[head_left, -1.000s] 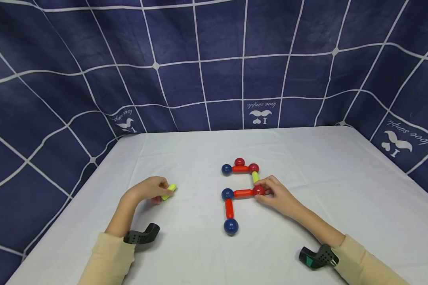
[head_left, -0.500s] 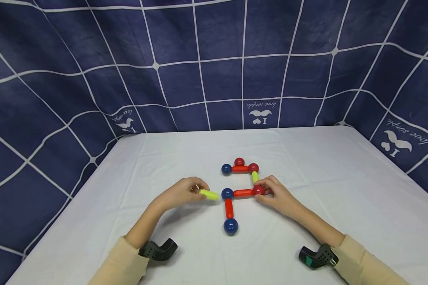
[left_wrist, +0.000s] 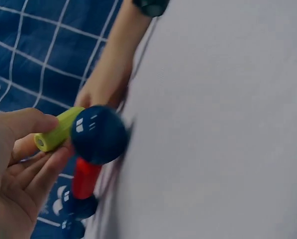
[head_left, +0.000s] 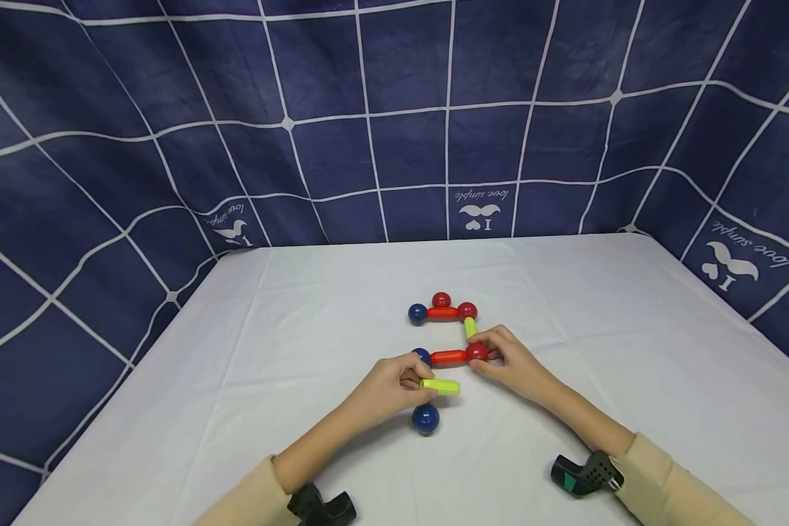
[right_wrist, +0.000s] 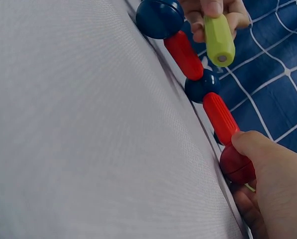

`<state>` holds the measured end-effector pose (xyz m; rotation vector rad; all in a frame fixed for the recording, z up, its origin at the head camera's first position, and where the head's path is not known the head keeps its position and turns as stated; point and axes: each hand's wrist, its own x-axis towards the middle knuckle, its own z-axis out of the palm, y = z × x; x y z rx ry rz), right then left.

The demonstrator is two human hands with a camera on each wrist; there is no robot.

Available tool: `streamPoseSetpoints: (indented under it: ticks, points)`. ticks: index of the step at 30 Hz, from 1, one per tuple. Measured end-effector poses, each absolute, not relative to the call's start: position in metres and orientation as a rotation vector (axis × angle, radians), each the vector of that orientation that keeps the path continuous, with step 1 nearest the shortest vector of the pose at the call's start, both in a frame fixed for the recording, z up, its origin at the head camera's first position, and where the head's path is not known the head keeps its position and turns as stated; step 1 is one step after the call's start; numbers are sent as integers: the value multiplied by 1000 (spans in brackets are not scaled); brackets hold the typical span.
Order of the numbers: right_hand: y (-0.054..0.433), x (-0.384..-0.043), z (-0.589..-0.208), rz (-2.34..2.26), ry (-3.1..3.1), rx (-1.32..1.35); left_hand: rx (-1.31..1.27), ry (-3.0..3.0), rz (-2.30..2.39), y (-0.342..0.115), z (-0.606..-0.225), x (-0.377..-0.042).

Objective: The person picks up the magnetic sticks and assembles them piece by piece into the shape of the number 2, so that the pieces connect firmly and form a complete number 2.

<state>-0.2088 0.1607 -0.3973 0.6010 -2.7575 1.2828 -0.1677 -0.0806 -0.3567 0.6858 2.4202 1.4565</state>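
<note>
My left hand (head_left: 391,391) pinches a yellow-green magnetic rod (head_left: 442,386) between thumb and fingers, held above the chain of balls and rods. In the right wrist view, the metal tip of that rod (right_wrist: 219,42) faces the camera. Below it lies a red rod (right_wrist: 184,55), hidden by the hand in the head view, joining the near blue ball (head_left: 426,419) to a partly covered blue ball (head_left: 422,354). Another red rod (head_left: 448,357) leads to a red ball (head_left: 476,352), which my right hand (head_left: 513,363) holds between thumb and fingers.
Behind, a second yellow-green rod (head_left: 470,328) links to a far red ball (head_left: 467,311), a red rod (head_left: 443,313) and a blue ball (head_left: 417,314). One more red ball (head_left: 441,299) sits against that rod. A white cloth (head_left: 289,292) covers the table; a checked blue curtain (head_left: 408,146) surrounds it.
My left hand has carried the yellow-green rod from the table's left side rightward to over the chain, turning it roughly level. My right hand has stayed at the red ball.
</note>
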Motion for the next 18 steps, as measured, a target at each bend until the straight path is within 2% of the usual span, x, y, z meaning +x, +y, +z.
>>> streamPoseSetpoints:
  ticks: [7, 18]
  points:
    - [161, -208, -397, 1287, -2752, 615, 1011, 2618, 1190, -70, -372, -157]
    - [162, -209, -399, 1303, -2738, 625, 1206, 2737, 921, -69, -376, -157]
